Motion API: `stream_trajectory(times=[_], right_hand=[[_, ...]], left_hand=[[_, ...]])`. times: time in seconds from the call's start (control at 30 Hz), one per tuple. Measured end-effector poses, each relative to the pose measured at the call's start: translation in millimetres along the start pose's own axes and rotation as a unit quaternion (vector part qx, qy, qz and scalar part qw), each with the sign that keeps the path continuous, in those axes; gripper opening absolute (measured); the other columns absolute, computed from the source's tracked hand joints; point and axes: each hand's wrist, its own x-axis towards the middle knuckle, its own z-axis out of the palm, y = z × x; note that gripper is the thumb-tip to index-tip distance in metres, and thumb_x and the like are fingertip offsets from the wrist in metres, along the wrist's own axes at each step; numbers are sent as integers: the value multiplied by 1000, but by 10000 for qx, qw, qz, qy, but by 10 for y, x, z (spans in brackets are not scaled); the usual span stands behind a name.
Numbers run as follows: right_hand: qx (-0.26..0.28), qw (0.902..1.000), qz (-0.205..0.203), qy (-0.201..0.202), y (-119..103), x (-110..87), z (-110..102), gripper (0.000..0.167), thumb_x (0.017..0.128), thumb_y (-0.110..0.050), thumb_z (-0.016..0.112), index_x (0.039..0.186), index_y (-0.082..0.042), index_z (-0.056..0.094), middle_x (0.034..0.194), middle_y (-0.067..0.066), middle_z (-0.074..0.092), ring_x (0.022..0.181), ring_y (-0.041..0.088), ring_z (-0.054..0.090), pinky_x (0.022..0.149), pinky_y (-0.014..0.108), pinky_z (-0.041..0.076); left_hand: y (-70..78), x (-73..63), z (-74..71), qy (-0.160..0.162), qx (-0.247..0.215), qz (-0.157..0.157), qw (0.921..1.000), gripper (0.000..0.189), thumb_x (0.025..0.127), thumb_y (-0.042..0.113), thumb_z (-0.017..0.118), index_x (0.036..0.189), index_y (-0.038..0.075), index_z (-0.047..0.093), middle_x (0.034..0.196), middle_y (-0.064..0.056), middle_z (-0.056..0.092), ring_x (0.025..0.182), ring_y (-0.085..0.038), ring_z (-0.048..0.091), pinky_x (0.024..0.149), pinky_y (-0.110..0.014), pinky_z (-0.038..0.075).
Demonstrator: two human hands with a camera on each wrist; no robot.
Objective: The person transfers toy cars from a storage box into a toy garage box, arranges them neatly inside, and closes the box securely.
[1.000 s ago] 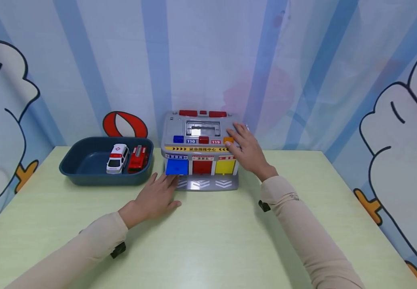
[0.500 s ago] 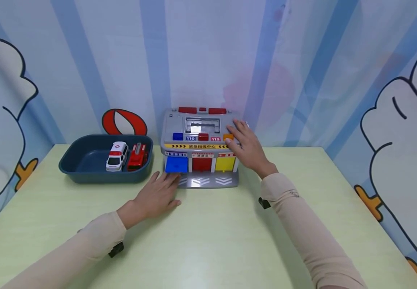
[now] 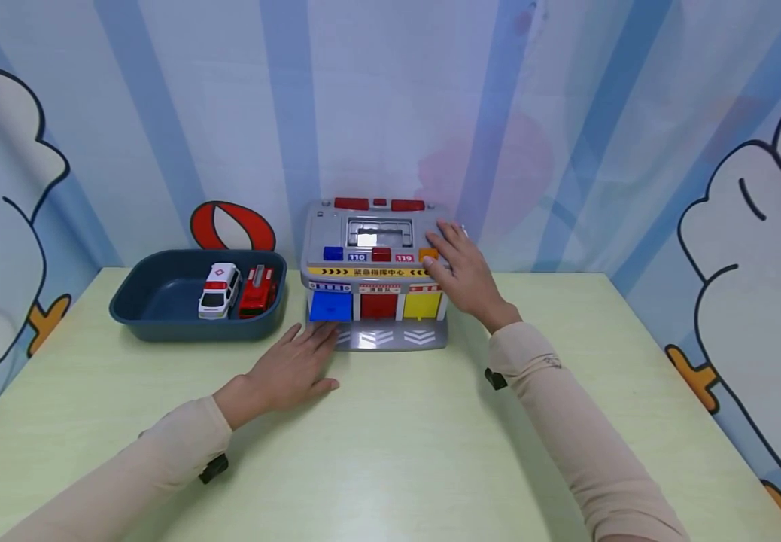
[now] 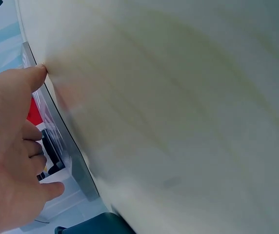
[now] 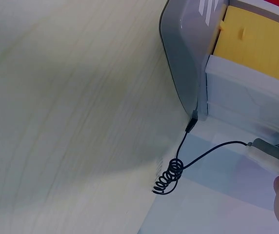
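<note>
A toy emergency station [image 3: 377, 271] with a grey roof stands on the table. Its blue door [image 3: 331, 306] is swung up, while the red door [image 3: 378, 306] and yellow door [image 3: 421, 306] hang down. My left hand [image 3: 289, 369] lies with fingers extended at the blue bay, fingertips under the raised door. Through the left wrist view a black-and-white object [image 4: 52, 152] shows in the bay behind the fingers; its kind is unclear. My right hand [image 3: 466, 278] rests on the roof's right side, thumb by the orange button [image 3: 427, 254].
Left of the station a dark blue tray [image 3: 160, 331] holds a white toy ambulance [image 3: 219, 292] and a red toy fire truck [image 3: 258, 292]. A coiled black cord [image 5: 169, 176] runs from the station's side to a grey handset [image 5: 271, 152]. A patterned curtain [image 3: 390, 98] hangs behind.
The scene sits slightly higher in the head view. My left fingertips are slightly farther in at the blue bay; my right hand keeps its place on the roof.
</note>
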Motion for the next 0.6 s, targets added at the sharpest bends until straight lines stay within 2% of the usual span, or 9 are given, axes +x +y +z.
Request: stream_trajectory(times=[0.17, 0.6], right_hand=[[3, 10000, -12, -6, 3, 4, -4, 62, 102, -49, 41, 156, -19, 35, 169, 0, 18, 158, 26, 5, 126, 57, 11], [41, 10000, -18, 31, 11, 2, 6, 60, 103, -48, 41, 156, -20, 36, 169, -1, 19, 158, 24, 6, 126, 55, 12]], left_hand=[[-17, 9, 7, -36, -3, -21, 10000, 81, 97, 52, 56, 154, 0, 32, 166, -17, 22, 154, -37, 20, 121, -62, 22], [-28, 42, -11, -152, -432, -189, 9988, 83, 97, 55, 53, 156, 2, 29, 167, -16, 18, 155, -37, 17, 121, -63, 20]])
